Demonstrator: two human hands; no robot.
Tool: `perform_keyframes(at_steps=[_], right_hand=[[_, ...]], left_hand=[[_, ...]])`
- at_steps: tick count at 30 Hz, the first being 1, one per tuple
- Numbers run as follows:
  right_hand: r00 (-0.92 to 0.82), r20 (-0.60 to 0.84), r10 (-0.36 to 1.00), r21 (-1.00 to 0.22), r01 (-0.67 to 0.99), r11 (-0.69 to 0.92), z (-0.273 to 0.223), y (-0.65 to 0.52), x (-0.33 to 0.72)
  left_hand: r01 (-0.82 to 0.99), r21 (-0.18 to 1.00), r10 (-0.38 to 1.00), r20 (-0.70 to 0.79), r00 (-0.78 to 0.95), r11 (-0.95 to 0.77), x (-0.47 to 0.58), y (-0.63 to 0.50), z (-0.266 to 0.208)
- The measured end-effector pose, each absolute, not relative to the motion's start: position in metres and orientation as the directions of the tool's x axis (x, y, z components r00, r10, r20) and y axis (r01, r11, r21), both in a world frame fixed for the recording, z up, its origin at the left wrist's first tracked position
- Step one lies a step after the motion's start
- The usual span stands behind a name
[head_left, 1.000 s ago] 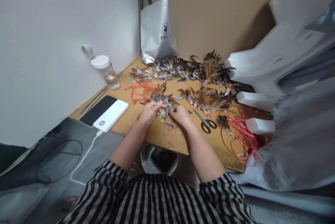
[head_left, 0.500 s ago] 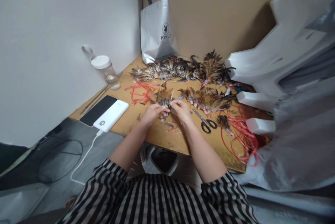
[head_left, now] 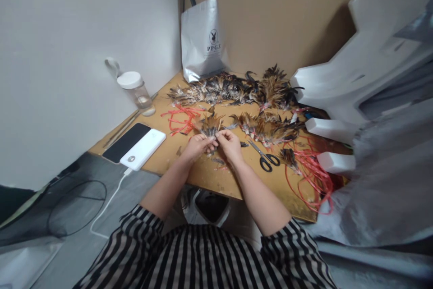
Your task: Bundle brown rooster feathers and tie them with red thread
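Between my hands, over the front part of the table, a small bunch of brown feathers fans upward. My left hand is closed on its base from the left. The fingertips of my right hand are pinched at the same base from the right, touching my left fingertips; the quill ends there are mostly hidden. Black-handled scissors lie to the right of my right hand. A row of brown feather bunches rests just beyond them. Small feather scraps lie below my hands.
A long heap of dark feathers lies at the back before a silver bag. Red strips lie left, and more red strips right. A power bank, a phone and a jar occupy the left; white foam pieces stand right.
My right hand has shifted slightly left, closer against my left fingertips at the feather base. A small dark feather now shows beside the scissors. My left hand stays nearly where it was.
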State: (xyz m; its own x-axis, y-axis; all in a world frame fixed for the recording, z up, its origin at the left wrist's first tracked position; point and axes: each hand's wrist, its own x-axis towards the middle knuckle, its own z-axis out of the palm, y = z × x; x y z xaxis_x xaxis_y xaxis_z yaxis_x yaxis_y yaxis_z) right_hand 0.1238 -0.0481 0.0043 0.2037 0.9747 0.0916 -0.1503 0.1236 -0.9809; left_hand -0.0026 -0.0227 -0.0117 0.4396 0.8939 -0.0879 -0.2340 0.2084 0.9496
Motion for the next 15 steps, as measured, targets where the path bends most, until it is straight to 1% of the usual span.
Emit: perform_keyframes(at_steps=[3, 5, 8, 11, 15], right_hand=[[0.144, 0.025, 0.989, -0.975, -0.215, 0.056, 0.008, -0.048, 0.128], [0.071, -0.021, 0.997, -0.966, -0.260, -0.002, 0.010, -0.049, 0.132], [-0.046, -0.045, 0.998, -0.954, -0.294, -0.057, 0.012, -0.048, 0.138], [-0.103, -0.041, 0.994, -0.957, -0.283, -0.069, 0.013, -0.048, 0.141], [-0.101, -0.038, 0.994, -0.971, -0.233, -0.061, 0.012, -0.049, 0.141]], left_hand=[[-0.250, 0.938, 0.882, -0.103, 0.460, 0.240, -0.004, -0.024, -0.008], [-0.262, 0.929, 0.867, -0.106, 0.487, 0.261, -0.005, -0.025, -0.007], [-0.268, 0.921, 0.833, -0.099, 0.544, 0.284, -0.007, -0.026, -0.006], [-0.265, 0.922, 0.811, -0.084, 0.578, 0.284, -0.007, -0.028, -0.005], [-0.259, 0.927, 0.810, -0.075, 0.581, 0.271, -0.008, -0.028, -0.005]])
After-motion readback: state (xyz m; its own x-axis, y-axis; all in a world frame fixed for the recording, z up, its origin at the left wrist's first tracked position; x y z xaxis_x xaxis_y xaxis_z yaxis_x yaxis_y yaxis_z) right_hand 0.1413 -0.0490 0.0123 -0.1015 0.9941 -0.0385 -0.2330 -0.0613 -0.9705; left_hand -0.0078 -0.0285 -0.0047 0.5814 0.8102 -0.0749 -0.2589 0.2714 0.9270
